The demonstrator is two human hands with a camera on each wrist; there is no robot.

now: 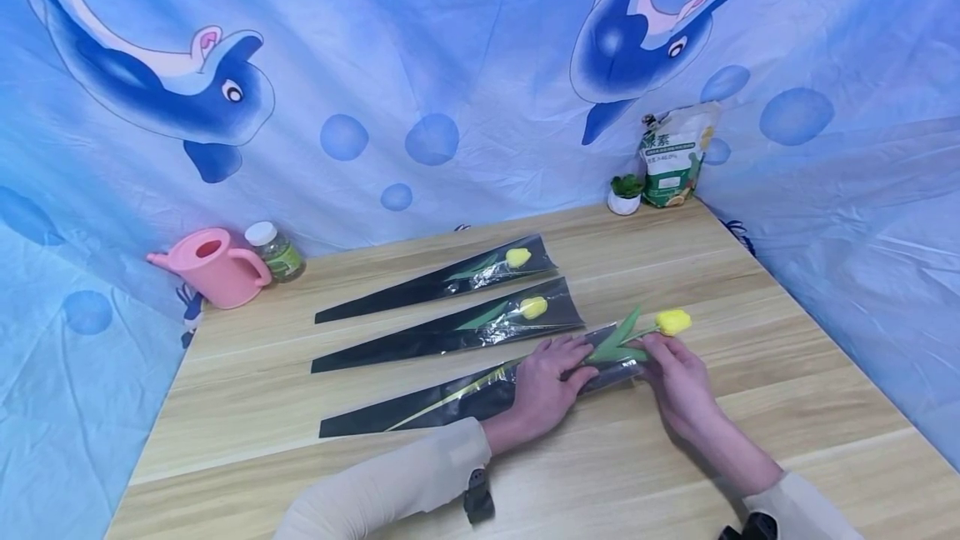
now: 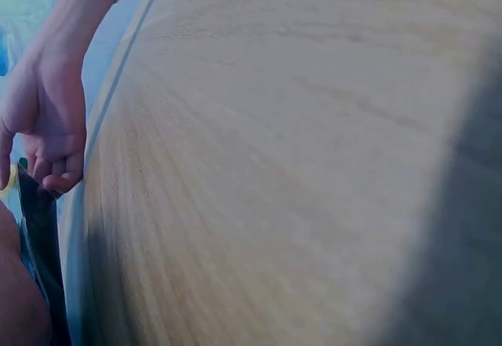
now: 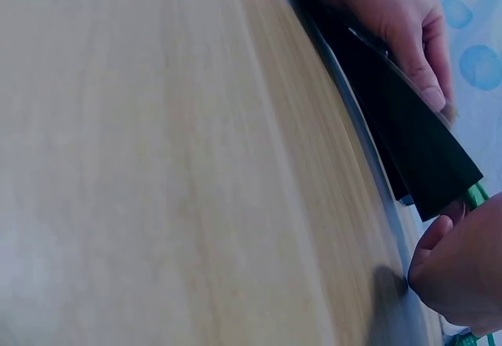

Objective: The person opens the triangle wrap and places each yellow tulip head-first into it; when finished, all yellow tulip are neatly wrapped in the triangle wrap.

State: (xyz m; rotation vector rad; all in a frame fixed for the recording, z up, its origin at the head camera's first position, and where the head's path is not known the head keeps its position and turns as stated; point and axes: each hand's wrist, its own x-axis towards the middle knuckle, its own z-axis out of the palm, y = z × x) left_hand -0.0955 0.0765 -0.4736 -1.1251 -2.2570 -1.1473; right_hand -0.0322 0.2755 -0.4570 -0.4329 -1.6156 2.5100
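A yellow tulip [image 1: 673, 322] with green leaves lies partly inside a long tapered black and clear flower sleeve [image 1: 352, 424]. Its stem shows through the clear front, while the bloom and leaf tips stick out past the wide right end. My right hand [image 1: 681, 382] pinches the tulip just below the bloom. Across the sleeve's wide part, my left hand [image 1: 543, 382] grips it, fingers on top and thumb at the near side. In the right wrist view the sleeve's dark back [image 3: 400, 126] is tilted up from the table, with the left hand's thumb [image 3: 423, 87] at its edge.
Two more sleeves, the nearer [image 1: 405, 342] and the farther [image 1: 405, 290], each holding a yellow tulip, lie beyond on the wooden table [image 1: 750, 440]. A pink watering can [image 1: 225, 277] and lidded jar [image 1: 281, 257] stand back left; a potted plant [image 1: 624, 200] and bag [image 1: 675, 161] back right.
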